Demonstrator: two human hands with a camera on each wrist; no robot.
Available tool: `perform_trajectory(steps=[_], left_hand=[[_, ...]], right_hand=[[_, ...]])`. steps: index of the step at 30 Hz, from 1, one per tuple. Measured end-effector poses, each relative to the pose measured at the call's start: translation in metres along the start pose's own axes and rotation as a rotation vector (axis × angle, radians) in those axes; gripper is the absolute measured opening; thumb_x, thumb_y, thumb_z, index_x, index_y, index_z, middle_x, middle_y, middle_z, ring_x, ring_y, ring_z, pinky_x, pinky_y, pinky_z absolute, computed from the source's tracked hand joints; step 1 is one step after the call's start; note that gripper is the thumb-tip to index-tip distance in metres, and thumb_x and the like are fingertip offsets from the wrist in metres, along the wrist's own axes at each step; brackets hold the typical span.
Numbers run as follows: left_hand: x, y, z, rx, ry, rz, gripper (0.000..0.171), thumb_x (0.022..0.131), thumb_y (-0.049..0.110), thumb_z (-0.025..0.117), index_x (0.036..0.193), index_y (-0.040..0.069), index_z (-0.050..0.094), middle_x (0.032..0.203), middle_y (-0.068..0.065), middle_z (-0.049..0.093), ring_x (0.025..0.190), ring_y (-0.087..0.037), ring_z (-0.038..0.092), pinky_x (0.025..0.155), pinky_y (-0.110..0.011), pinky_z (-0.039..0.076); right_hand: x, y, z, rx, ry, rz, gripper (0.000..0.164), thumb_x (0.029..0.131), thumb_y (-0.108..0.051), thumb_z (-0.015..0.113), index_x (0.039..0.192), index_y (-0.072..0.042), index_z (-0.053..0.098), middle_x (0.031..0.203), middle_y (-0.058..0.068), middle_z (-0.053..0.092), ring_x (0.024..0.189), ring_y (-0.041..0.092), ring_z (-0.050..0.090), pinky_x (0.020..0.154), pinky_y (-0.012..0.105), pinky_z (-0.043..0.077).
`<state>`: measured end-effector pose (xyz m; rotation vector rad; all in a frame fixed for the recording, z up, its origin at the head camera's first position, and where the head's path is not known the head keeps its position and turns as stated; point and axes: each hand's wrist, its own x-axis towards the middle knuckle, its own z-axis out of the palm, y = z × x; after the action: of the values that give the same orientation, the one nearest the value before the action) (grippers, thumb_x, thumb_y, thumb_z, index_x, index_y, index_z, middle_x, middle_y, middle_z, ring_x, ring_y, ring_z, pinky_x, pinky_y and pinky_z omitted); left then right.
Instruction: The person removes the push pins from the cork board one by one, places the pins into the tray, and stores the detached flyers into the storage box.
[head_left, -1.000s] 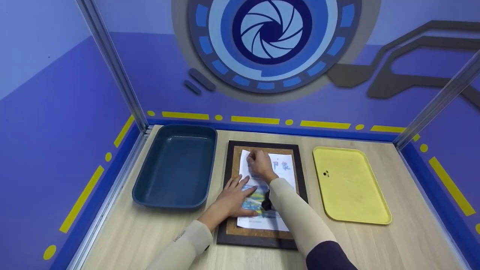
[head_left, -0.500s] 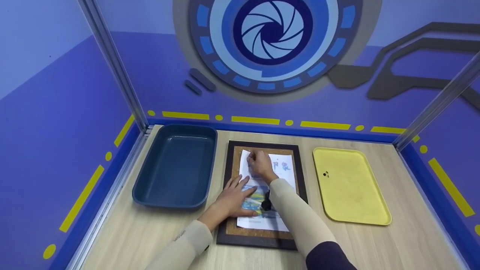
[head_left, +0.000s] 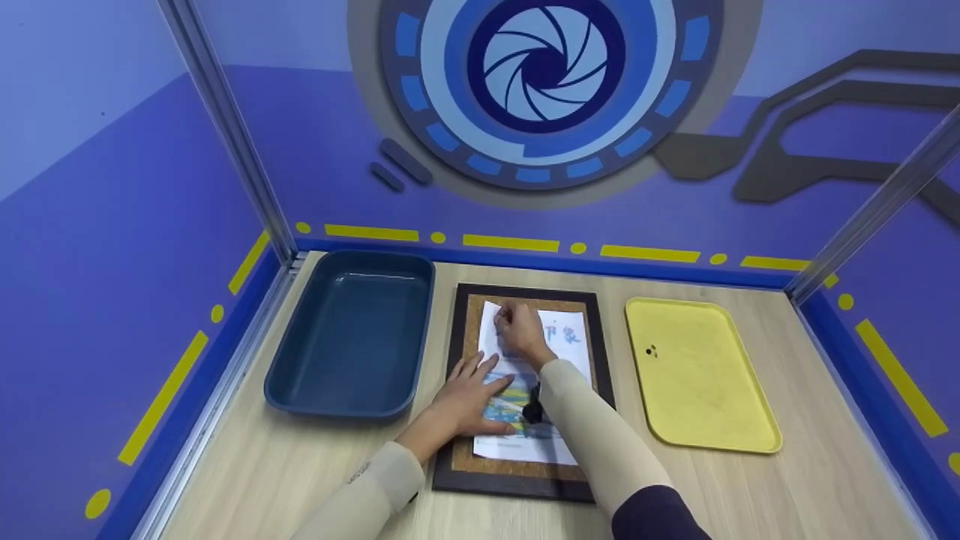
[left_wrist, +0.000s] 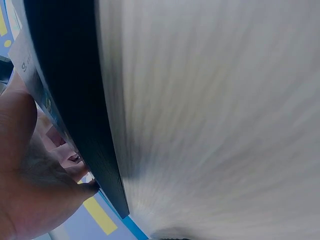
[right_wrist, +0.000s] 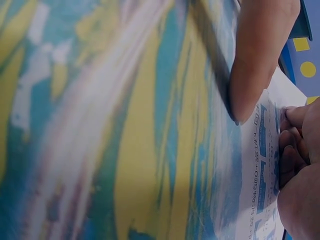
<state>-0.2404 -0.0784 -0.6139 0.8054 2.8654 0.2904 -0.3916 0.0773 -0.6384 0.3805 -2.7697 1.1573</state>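
A framed corkboard (head_left: 470, 330) with a black border lies upright to me on the table, and a printed sheet of paper (head_left: 517, 448) covers much of it. My left hand (head_left: 461, 401) rests on the paper's left side, fingers and thumb spread. Near the top left of the sheet, my right hand (head_left: 521, 330) has curled fingers with the fingertips at the paper. In the right wrist view, the curled right hand (right_wrist: 302, 160) is by the printed text, its fingertips together; anything between them is hidden. A left-hand finger (right_wrist: 257, 60) touches the colourful picture.
Left of the board stands a deep dark-blue tray (head_left: 349, 409). A shallow yellow tray (head_left: 709, 382) with a small black mark lies to the right. Blue-purple panels (head_left: 315, 150) enclose the wooden table (head_left: 225, 480) at the back and sides.
Both hands and the sheet stay where they were; only the head view has shifted very slightly.
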Motion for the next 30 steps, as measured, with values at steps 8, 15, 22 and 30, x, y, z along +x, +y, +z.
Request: perform_trajectory(steps=[8,15,22,30], left_hand=[[0.002,0.002,0.001,0.002,-0.004,-0.004,0.095,0.085,0.08,0.068,0.162,0.029,0.047,0.175,-0.011,0.024,0.161,-0.037,0.018,0.127,-0.059,0.018],[0.001,0.0,0.002,-0.001,-0.019,-0.01,0.093,0.086,0.079,0.068,0.162,0.029,0.047,0.175,-0.01,0.025,0.161,-0.037,0.017,0.128,-0.058,0.018],[0.001,0.001,0.001,0.0,-0.03,-0.005,0.092,0.088,0.077,0.068,0.163,0.028,0.046,0.175,-0.011,0.025,0.161,-0.038,0.016,0.127,-0.06,0.018],[0.002,0.001,0.003,-0.014,-0.018,0.002,0.09,0.089,0.074,0.07,0.162,0.027,0.047,0.174,-0.013,0.025,0.161,-0.04,0.017,0.126,-0.062,0.019]], right_hand=[[0.0,0.001,-0.006,0.066,-0.022,0.033,0.012,0.098,-0.004,0.069,0.087,-0.008,0.072,0.078,0.002,0.066,0.073,0.018,0.06,0.071,0.037,0.052],[-0.002,-0.004,-0.004,0.068,-0.032,-0.038,0.013,0.098,-0.003,0.07,0.086,-0.008,0.071,0.077,0.001,0.067,0.073,0.017,0.061,0.072,0.037,0.053],[-0.013,-0.008,-0.017,0.089,-0.075,-0.114,0.011,0.1,-0.005,0.069,0.09,-0.007,0.073,0.08,0.001,0.069,0.073,0.015,0.062,0.071,0.035,0.054],[-0.032,0.002,-0.05,0.105,-0.101,-0.171,0.008,0.101,-0.009,0.072,0.093,-0.01,0.073,0.082,-0.001,0.068,0.073,0.012,0.061,0.069,0.032,0.053]])
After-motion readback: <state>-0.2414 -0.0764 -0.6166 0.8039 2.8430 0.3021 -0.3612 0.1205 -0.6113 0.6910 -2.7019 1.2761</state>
